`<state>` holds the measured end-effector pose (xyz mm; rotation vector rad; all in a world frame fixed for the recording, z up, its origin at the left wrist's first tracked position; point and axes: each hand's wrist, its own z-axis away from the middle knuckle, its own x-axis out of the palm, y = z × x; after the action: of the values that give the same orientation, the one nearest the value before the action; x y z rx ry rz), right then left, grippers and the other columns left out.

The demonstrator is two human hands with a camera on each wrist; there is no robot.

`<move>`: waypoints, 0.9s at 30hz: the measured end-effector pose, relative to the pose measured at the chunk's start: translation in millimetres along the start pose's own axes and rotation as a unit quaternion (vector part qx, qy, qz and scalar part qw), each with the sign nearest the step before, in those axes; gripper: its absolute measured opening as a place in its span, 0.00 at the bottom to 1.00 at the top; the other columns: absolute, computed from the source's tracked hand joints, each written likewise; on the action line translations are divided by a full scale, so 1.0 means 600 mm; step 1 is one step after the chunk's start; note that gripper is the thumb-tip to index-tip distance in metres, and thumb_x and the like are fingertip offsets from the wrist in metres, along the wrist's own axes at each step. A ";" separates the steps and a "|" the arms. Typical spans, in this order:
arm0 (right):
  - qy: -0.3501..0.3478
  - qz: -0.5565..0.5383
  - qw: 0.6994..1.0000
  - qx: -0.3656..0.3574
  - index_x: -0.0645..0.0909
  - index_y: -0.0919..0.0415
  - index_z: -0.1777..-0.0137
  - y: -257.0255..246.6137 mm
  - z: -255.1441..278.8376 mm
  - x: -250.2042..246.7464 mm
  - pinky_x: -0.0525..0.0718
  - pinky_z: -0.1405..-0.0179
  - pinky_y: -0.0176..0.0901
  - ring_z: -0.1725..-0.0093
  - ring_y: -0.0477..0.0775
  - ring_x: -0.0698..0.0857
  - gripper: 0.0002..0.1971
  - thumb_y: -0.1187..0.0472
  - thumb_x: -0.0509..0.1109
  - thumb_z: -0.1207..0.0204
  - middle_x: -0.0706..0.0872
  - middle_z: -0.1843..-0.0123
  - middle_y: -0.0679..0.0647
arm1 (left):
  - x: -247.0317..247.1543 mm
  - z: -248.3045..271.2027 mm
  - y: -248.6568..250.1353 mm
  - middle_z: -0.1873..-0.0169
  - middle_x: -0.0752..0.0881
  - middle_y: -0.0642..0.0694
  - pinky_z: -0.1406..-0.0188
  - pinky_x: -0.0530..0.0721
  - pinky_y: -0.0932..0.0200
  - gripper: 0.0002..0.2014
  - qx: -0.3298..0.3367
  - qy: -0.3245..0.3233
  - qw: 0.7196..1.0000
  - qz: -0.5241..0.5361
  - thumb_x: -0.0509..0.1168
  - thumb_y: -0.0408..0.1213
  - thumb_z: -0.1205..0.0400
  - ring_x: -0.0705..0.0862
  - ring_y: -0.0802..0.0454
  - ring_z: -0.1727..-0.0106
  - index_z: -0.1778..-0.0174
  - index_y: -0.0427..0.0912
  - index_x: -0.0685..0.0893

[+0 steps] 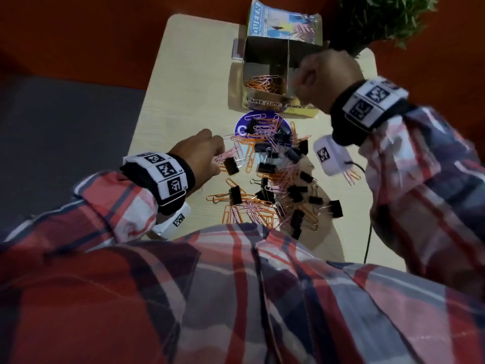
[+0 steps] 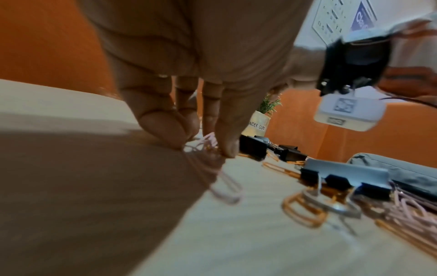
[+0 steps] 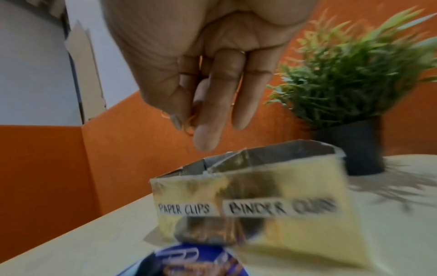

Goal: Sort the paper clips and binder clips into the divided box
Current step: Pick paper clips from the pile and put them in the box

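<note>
A gold divided box (image 1: 237, 82) (image 3: 307, 186) stands at the far side of the table, labelled PAPER CLIPS on the left and BINDER CLIPS on the right. Orange and pink paper clips (image 1: 262, 84) lie in its left compartment. My right hand (image 1: 324, 80) (image 3: 189, 119) hovers above the box and pinches an orange paper clip (image 3: 189, 123). My left hand (image 1: 207, 153) (image 2: 203, 147) is down at the left edge of the mixed pile (image 1: 273, 179) and pinches pink paper clips (image 2: 208, 147) (image 1: 223, 156). Black binder clips (image 1: 232, 166) (image 2: 345, 175) lie among loose paper clips.
A potted green plant (image 1: 380, 19) (image 3: 350, 89) stands behind the box on the right. A round blue sticker (image 1: 242, 124) lies under the pile. The table's (image 1: 183, 74) left edge drops to a grey floor. A thin black cable (image 1: 367, 245) runs along the right.
</note>
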<state>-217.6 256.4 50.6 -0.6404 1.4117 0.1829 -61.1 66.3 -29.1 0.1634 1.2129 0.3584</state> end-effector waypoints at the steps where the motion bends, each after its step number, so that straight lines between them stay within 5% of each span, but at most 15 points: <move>1: 0.013 0.016 1.000 -0.014 0.85 0.59 0.58 -0.012 -0.022 0.001 0.85 0.59 0.40 0.61 0.53 0.87 0.09 0.62 0.63 0.23 0.88 0.62 0.52 | 0.000 -0.002 0.000 0.43 0.77 0.44 0.48 0.76 0.54 0.16 0.000 0.002 1.000 0.002 0.70 0.39 0.23 0.79 0.42 0.43 0.40 0.46 0.78; 4: 0.016 0.076 0.996 -0.043 0.85 0.59 0.57 -0.040 -0.082 0.017 0.87 0.49 0.54 0.56 0.63 0.87 0.13 0.60 0.58 0.25 0.89 0.57 0.59 | 0.000 -0.005 0.000 0.43 0.78 0.43 0.46 0.75 0.53 0.16 0.001 0.004 1.000 0.004 0.70 0.38 0.23 0.79 0.42 0.41 0.40 0.45 0.78; 9: -0.093 0.152 0.981 -0.072 0.85 0.52 0.54 -0.054 -0.123 0.051 0.81 0.55 0.49 0.52 0.64 0.85 0.10 0.61 0.62 0.25 0.89 0.47 0.59 | -0.003 0.002 0.008 0.39 0.74 0.48 0.48 0.77 0.55 0.25 0.018 -0.005 1.000 0.008 0.70 0.45 0.23 0.79 0.45 0.42 0.30 0.51 0.73; 12: -0.084 0.124 0.986 -0.073 0.87 0.49 0.48 -0.047 -0.125 0.053 0.80 0.45 0.48 0.44 0.61 0.84 0.12 0.61 0.64 0.24 0.88 0.41 0.54 | -0.003 -0.004 0.013 0.40 0.74 0.47 0.49 0.78 0.54 0.23 0.035 -0.010 0.999 0.000 0.69 0.44 0.22 0.80 0.44 0.45 0.31 0.53 0.74; 19: 0.028 0.037 0.998 -0.033 0.89 0.55 0.51 -0.008 -0.010 0.025 0.85 0.49 0.50 0.51 0.60 0.87 0.10 0.58 0.65 0.24 0.91 0.50 0.55 | 0.000 -0.048 0.030 0.47 0.80 0.44 0.58 0.72 0.56 0.09 0.069 -0.007 0.997 -0.043 0.67 0.36 0.21 0.80 0.43 0.48 0.47 0.45 0.79; 27: -0.127 0.103 0.986 -0.016 0.87 0.54 0.47 0.038 0.138 0.076 0.81 0.52 0.49 0.49 0.62 0.85 0.11 0.51 0.67 0.23 0.86 0.46 0.55 | 0.007 -0.064 0.038 0.52 0.82 0.41 0.58 0.78 0.52 0.11 0.025 -0.045 0.998 -0.031 0.66 0.35 0.23 0.80 0.42 0.53 0.46 0.43 0.76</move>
<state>-149.4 306.3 2.2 -0.4780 1.2274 0.4374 -100.0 86.7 -39.2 0.1830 1.1351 0.2643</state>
